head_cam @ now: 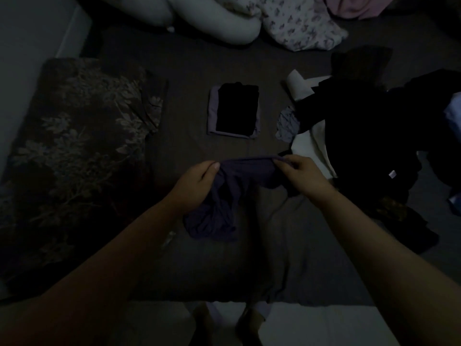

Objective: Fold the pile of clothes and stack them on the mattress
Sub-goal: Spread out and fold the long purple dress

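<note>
In dim light, a dark purple garment (pixel 232 193) hangs crumpled between my hands above the mattress (pixel 189 58). My left hand (pixel 197 183) grips its top edge on the left. My right hand (pixel 299 174) pinches the same edge on the right, so the edge is stretched straight. Farther out in the middle lies a folded stack (pixel 234 111), a black piece on top of a lilac one. The unfolded pile of mostly black clothes (pixel 361 136) lies at the right, with white and pale blue pieces showing in it.
A dark floral pillow (pixel 74 158) lies along the left side. A white bolster (pixel 212 26), a flowered blanket (pixel 299 28) and pink cloth (pixel 356 6) sit at the far edge. A wall (pixel 25 46) runs on the left. Pale floor (pixel 311 323) shows below the mattress's near edge.
</note>
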A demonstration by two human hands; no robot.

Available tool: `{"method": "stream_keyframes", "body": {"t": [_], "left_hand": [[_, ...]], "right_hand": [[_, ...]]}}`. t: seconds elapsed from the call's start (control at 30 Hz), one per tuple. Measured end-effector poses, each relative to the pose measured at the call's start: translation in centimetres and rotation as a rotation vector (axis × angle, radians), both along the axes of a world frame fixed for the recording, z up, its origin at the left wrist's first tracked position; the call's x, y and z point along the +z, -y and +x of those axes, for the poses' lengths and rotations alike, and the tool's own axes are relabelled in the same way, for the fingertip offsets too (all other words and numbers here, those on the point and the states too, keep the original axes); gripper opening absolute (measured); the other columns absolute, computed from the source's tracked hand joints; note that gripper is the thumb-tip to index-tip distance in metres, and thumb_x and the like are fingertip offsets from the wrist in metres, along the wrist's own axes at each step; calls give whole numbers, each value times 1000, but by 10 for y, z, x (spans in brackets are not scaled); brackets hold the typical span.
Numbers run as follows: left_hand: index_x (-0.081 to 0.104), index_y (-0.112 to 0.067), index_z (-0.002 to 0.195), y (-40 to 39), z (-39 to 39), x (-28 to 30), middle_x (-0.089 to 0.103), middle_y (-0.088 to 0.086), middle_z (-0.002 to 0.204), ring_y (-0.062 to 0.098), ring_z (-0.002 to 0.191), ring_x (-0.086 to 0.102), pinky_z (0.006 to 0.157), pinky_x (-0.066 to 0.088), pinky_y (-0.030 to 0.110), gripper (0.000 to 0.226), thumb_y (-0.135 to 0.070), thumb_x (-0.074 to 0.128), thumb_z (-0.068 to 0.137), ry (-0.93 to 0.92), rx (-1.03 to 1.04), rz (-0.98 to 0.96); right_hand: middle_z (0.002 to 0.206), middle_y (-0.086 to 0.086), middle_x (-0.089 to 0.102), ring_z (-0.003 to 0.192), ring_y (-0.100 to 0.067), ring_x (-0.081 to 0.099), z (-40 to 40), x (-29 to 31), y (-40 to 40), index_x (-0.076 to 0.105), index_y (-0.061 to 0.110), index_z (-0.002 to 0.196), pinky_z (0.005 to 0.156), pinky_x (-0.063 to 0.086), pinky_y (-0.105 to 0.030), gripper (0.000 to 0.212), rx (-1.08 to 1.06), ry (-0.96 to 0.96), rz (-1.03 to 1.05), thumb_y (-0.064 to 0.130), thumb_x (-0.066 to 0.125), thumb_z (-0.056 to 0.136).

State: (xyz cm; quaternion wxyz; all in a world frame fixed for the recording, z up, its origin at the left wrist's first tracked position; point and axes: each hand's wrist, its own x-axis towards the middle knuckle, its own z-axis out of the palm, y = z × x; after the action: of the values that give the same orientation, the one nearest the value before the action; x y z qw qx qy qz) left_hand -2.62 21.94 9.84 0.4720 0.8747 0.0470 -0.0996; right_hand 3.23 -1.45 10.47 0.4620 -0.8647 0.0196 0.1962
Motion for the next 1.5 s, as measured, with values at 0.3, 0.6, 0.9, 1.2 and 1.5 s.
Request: {"method": "stream_keyframes", "body": {"t": [0.3,0.6,0.9,1.2,1.5], "left_hand": [[61,-24,80,35,5,21,61,-10,77,-11,70,55,68,43,9,13,-16,60,90,41,-25,-358],[65,-12,101,43,-35,-55,57,-6,75,12,70,56,70,48,29,20,-24,62,86,-32,118,-60],[70,-9,106,35,-9,-22,64,2,111,8,103,58,91,45,16,26,-20,50,93,301,311,-100],[60,-10,96,71,-21,18,47,-5,97,11,83,56,72,47,21,31,-28,56,72,424,204,-79],[57,-5,104,60,-37,12,65,8,96,22,86,63,75,52,38,24,-22,60,88,24,51,2]], "right_hand": [[101,-3,69,93,-9,62,-20,7,-40,66,8,109,84,48,-24,21,341,104,178,10,63,88],[82,-6,60,79,-12,56,6,45,-28,60,13,83,68,43,-22,18,-91,103,495,25,54,94],[73,-4,57,69,-14,53,0,47,-6,59,14,79,60,40,-25,21,-322,-49,560,6,46,94],[77,-4,57,71,-7,56,-10,77,-16,55,13,81,63,44,-19,14,55,-15,417,0,59,84],[75,0,59,73,-9,57,-12,150,-14,52,13,80,67,45,-19,23,111,105,497,-9,58,85]]}}
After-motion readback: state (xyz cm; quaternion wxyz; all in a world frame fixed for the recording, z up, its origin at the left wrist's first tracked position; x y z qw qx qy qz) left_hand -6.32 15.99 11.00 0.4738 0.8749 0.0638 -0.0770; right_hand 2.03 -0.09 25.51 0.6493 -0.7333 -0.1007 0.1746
